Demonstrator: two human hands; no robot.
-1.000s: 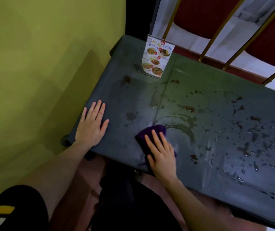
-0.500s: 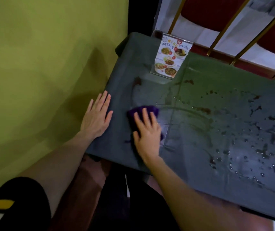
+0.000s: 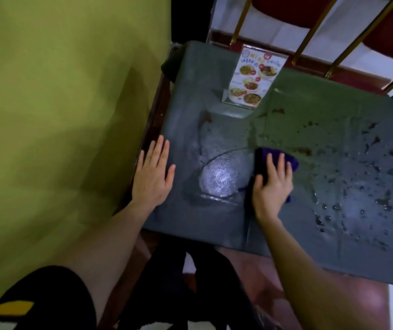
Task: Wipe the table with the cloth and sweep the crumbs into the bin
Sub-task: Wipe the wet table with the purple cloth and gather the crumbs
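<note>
The left hand [image 3: 153, 178] stays flat on the table [image 3: 186, 220] near the wall side, fingers a little spread, holding nothing. It has not moved. Next to it is a wet, shiny patch [image 3: 221, 179] that now looks wiped. The right hand [image 3: 271, 186] has slid the purple cloth [image 3: 262, 158] to the right, away from the left hand. Its fingers are spread and press down on the cloth, which lies flat on the table. Behind the cloth stands a menu card [image 3: 253, 79]. To the right there are many brown spots and drops [image 3: 369, 186]. So one corner looks clean, but I think most of the wiping is not done yet. I cannot see a bin.
</note>
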